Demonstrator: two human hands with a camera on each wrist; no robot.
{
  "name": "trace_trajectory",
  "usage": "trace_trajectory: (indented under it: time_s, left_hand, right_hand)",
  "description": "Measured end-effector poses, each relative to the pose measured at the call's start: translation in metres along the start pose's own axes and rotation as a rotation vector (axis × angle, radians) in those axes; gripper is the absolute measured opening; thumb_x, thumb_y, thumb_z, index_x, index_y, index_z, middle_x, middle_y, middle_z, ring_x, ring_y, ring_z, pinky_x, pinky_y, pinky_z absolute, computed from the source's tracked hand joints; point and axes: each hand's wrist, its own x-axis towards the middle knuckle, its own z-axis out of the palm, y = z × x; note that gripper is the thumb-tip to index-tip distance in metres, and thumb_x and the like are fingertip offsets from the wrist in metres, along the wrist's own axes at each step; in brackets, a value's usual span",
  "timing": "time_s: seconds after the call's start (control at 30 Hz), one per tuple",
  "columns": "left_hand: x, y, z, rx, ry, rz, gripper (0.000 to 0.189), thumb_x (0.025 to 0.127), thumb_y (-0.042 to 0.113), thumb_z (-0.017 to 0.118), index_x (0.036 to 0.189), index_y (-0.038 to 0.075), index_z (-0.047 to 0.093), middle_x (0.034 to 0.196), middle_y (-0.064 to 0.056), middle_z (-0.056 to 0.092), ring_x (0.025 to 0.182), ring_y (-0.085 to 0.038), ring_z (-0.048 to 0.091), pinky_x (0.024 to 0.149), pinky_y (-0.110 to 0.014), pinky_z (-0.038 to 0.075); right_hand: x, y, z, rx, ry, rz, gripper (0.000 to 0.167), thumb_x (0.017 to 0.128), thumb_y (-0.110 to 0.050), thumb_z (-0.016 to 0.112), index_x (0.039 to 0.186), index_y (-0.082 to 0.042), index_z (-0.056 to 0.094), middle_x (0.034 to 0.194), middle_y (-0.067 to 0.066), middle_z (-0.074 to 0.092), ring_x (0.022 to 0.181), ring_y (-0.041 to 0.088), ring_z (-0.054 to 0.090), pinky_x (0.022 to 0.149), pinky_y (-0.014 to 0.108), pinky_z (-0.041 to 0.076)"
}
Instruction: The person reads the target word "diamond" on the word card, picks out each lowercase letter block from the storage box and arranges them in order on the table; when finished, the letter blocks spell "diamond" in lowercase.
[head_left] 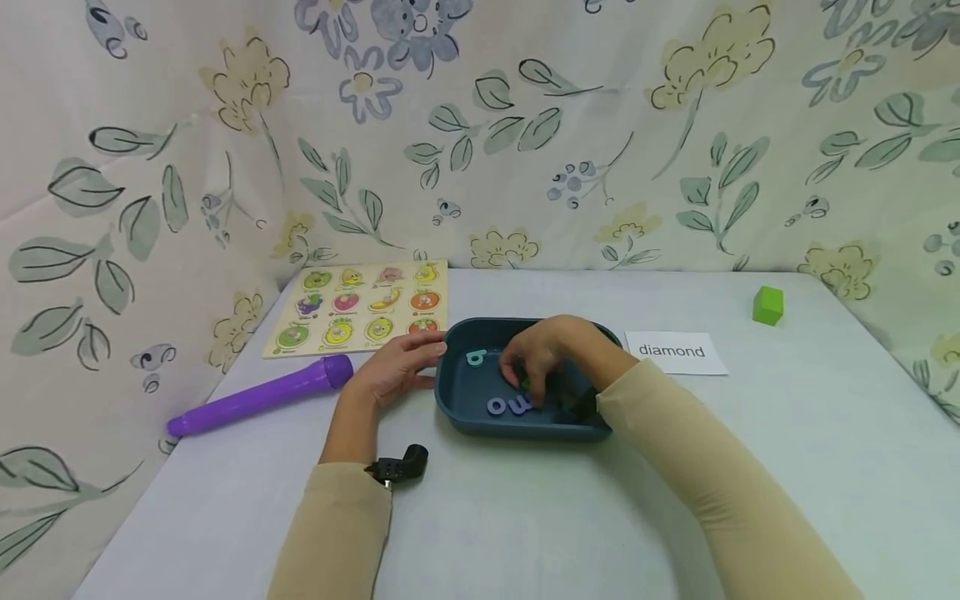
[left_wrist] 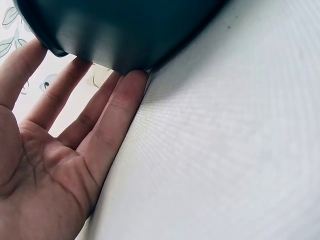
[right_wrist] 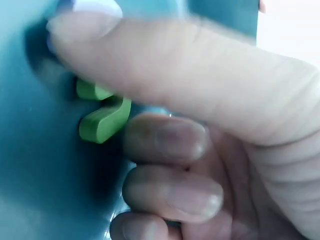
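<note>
My left hand (head_left: 401, 364) rests against the left end of a dark blue tray (head_left: 495, 432). In the left wrist view its extended fingertips touch the tray's outer wall. My right hand (head_left: 543, 354) reaches down inside the tray, among small letters. Its thumb (right_wrist: 150, 70) lies over a purple letter (head_left: 519, 405), while the other fingers bend beside a green letter (right_wrist: 107, 122) partly hidden below the thumb. Left of these lies a purple letter o (head_left: 496, 406). A teal letter (head_left: 476, 357) is farther back in the tray. The right forearm covers the tray's right end.
A purple toy microphone (head_left: 258, 397) lies left of the left hand. Behind it is a fruit picture board (head_left: 358, 304). Right of the tray sit a card reading "diamond" (head_left: 675, 352) and a green block (head_left: 768, 306). A floral cloth hangs behind the white table.
</note>
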Motion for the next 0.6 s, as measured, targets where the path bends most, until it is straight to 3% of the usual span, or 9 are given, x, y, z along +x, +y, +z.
trace_trajectory:
  time_s: [0.17, 0.43, 0.6]
  left_hand:
    - [0.0000, -0.0006, 0.0003, -0.004, 0.000, -0.002, 0.052, 0.103, 0.032, 0.065, 0.149, 0.011, 0.055, 0.146, -0.010, 0.060, 0.123, -0.022, 0.064, 0.098, -0.041, 0.060]
    - [0.0008, -0.0010, 0.0008, -0.002, -0.002, 0.000, 0.051, 0.103, 0.031, 0.065, 0.149, 0.011, 0.055, 0.144, -0.010, 0.061, 0.120, -0.020, 0.066, 0.096, -0.041, 0.060]
    - [0.0004, -0.0002, -0.0004, 0.000, 0.002, 0.004, 0.051, 0.103, 0.030, 0.065, 0.149, 0.011, 0.055, 0.145, -0.011, 0.061, 0.119, -0.020, 0.066, 0.096, -0.040, 0.060]
  right_hand:
    - [0.0002, 0.0035, -0.0004, 0.011, 0.048, 0.009, 0.029, 0.079, -0.012, 0.087, 0.095, -0.021, 0.065, 0.094, 0.000, 0.057, 0.079, 0.016, 0.050, 0.062, 0.028, 0.041]
    - [-0.0018, 0.0045, -0.0025, 0.065, 0.031, -0.034, 0.031, 0.080, -0.007, 0.085, 0.102, -0.020, 0.066, 0.093, 0.000, 0.057, 0.075, 0.014, 0.049, 0.058, 0.025, 0.037]
    - [0.0007, 0.0025, -0.0024, 0.051, 0.048, -0.040, 0.029, 0.081, -0.005, 0.083, 0.099, -0.022, 0.067, 0.091, -0.001, 0.056, 0.074, 0.014, 0.048, 0.056, 0.026, 0.037]
